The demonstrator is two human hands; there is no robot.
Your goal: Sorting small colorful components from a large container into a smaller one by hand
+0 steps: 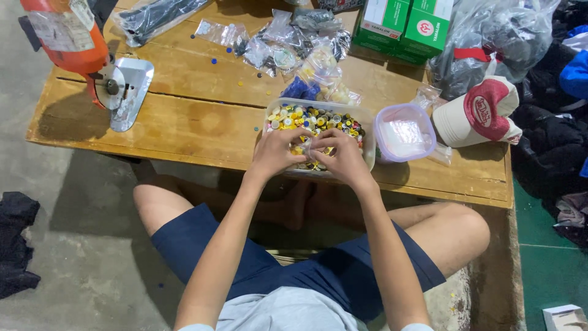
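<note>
While the person sits cross-legged on the concrete floor in dark blue shorts [257,270], both hands meet over the near edge of a clear plastic tub [367,132] full of mixed coloured buttons [312,119]. The left hand [274,153] and right hand [346,156] curl together, fingers pinching a small clear bag [310,148] between them; what lies inside it is too small to tell. The tub rests on a low wooden table [184,125]. Just to its right stands a small square container with a purple rim [404,132], and beyond that a white and red cap [481,113]. Farther back lie many small plastic bags [288,37], two green boxes [407,24] and, at the far left, an orange cutting machine [79,43].
</note>
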